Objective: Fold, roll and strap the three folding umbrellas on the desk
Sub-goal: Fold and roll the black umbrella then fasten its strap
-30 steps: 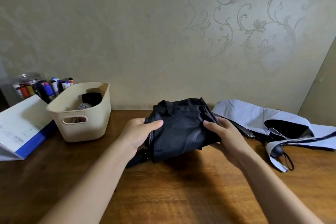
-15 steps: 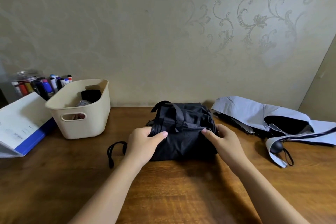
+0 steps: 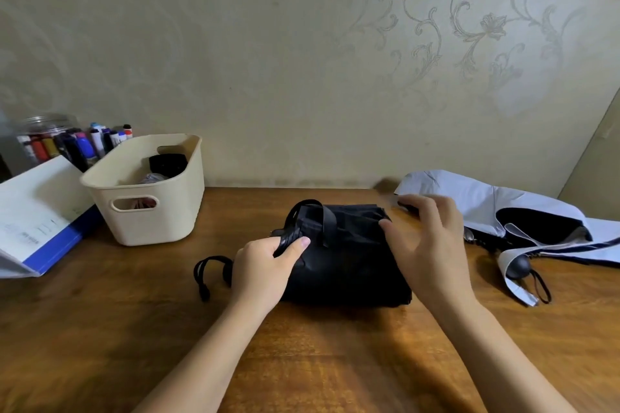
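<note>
bare desk [image 3: 117, 329] in front, basket [image 3: 147, 211] left (near), grey umbrella [image 3: 486, 198] right

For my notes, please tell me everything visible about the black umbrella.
The black umbrella lies flat on the desk, a loosely folded bundle of matte black cloth. A shiny strap arches over its far left part. The left hand pinches folds at its left end; a cord loop trails leftward. The right hand is open over its right end.

A wooden desk [image 3: 100, 345] of warm brown grain is seen. Behind the desk a wall [image 3: 235, 60] is papered in pale beige, with embossed floral scrollwork [image 3: 486, 23] above the desk's right half. At the desk's right end a plain beige panel [image 3: 600, 161] is seen. Soft shadows are cast on the desk.
</note>
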